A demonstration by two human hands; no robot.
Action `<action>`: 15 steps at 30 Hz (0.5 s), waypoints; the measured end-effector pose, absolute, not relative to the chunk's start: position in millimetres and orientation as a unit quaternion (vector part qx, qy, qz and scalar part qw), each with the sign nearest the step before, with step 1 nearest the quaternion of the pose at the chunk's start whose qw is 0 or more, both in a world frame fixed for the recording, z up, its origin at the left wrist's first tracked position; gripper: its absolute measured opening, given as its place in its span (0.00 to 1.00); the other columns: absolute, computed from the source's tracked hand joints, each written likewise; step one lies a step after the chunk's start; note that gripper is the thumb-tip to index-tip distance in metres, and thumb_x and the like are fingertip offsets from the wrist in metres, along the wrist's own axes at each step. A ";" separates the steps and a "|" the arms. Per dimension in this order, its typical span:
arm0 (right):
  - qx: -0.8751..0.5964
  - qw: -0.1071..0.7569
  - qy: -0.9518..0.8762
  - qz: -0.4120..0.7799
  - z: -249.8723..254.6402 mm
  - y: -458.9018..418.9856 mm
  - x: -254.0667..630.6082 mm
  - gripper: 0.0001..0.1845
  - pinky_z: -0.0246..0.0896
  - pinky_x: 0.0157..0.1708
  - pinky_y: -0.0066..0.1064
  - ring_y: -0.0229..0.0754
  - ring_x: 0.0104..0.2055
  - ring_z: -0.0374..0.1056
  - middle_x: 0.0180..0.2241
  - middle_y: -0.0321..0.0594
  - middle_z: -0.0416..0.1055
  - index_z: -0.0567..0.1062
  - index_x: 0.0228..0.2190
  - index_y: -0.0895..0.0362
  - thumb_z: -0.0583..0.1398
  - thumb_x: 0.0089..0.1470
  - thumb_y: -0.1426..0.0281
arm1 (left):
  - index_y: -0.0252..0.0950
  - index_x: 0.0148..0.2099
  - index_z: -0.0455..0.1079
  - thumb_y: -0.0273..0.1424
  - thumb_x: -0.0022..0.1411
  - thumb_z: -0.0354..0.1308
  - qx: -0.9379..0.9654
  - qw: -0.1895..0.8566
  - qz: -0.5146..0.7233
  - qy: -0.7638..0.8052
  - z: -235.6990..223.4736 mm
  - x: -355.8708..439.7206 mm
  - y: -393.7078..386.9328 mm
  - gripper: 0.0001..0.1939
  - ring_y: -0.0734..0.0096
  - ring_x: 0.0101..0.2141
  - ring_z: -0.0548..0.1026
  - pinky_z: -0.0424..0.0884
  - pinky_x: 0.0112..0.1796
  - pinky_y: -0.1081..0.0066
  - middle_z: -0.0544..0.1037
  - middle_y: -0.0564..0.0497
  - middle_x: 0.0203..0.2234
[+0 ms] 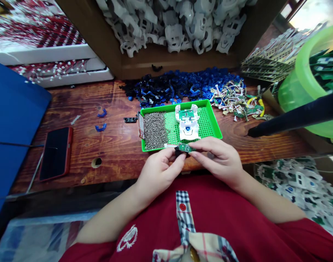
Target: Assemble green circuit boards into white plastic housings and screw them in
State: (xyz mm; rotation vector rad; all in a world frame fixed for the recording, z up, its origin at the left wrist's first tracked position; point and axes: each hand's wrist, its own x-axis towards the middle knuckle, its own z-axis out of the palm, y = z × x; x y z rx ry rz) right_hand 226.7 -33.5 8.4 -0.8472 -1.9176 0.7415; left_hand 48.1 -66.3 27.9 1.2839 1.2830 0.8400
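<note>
A small green circuit board [185,147] is pinched between my two hands, just over the near edge of the green tray [216,127]. My left hand [162,165] grips a black plastic part [177,151] at the board's left end; whether the two are joined I cannot tell. With thumb and forefinger my right hand [219,158] holds the board's right end. White wires [170,145] stick out to the left. In the tray lie many small metal screws [155,129] and a white plastic shell [188,130] with another green board [187,115] in it.
Behind the tray are piles of blue and black plastic parts [166,87] and small wired boards [229,96]. A box of white shells [174,32] stands beyond. At left lies a phone [55,153]. A dark rod [292,116] and a green bucket [300,87] are at right.
</note>
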 end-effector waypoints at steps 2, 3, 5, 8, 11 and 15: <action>-0.334 0.440 -0.776 0.304 8.0 -32.7 226.4 0.12 0.67 0.40 0.22 0.31 0.37 0.70 0.35 0.38 0.74 0.74 0.40 0.58 0.62 0.51 0.76 | 0.33 0.36 0.70 0.34 0.61 0.54 0.545 0.541 0.347 0.538 26.3 47.6 -66.9 0.09 0.72 0.29 0.70 0.67 0.32 0.73 0.74 0.52 0.28; -0.331 0.438 -0.778 0.306 8.0 -32.2 226.6 0.12 0.67 0.39 0.22 0.31 0.36 0.70 0.35 0.38 0.74 0.74 0.40 0.58 0.62 0.51 0.76 | 0.33 0.36 0.70 0.34 0.61 0.54 0.544 0.545 0.347 0.536 25.7 47.4 -67.1 0.09 0.72 0.29 0.70 0.67 0.32 0.74 0.74 0.52 0.28; -0.325 0.430 -0.783 0.309 8.3 -31.1 227.4 0.12 0.67 0.39 0.23 0.31 0.36 0.69 0.34 0.38 0.74 0.74 0.40 0.58 0.62 0.51 0.76 | 0.33 0.36 0.70 0.34 0.62 0.54 0.537 0.553 0.351 0.532 25.2 47.1 -67.1 0.09 0.73 0.29 0.70 0.67 0.33 0.74 0.74 0.52 0.28; -0.321 0.422 -0.789 0.310 8.9 -30.3 228.0 0.11 0.67 0.38 0.24 0.32 0.35 0.69 0.33 0.37 0.73 0.74 0.40 0.57 0.61 0.51 0.76 | 0.33 0.38 0.71 0.34 0.62 0.54 0.539 0.550 0.357 0.528 26.6 46.0 -66.7 0.09 0.73 0.30 0.71 0.67 0.33 0.75 0.76 0.52 0.30; -0.337 0.421 -0.780 0.318 8.3 -31.0 226.6 0.11 0.67 0.39 0.23 0.31 0.36 0.69 0.34 0.37 0.73 0.74 0.40 0.56 0.61 0.52 0.76 | 0.34 0.41 0.72 0.32 0.62 0.54 0.574 0.523 0.350 0.524 28.5 44.1 -66.3 0.09 0.72 0.32 0.72 0.67 0.35 0.75 0.76 0.52 0.32; -0.354 0.422 -0.771 0.321 6.7 -33.2 222.5 0.13 0.67 0.43 0.25 0.32 0.39 0.69 0.37 0.38 0.73 0.73 0.42 0.55 0.60 0.53 0.76 | 0.35 0.37 0.71 0.33 0.63 0.52 0.589 0.493 0.348 0.537 28.8 44.2 -66.2 0.09 0.74 0.30 0.69 0.65 0.34 0.75 0.73 0.54 0.27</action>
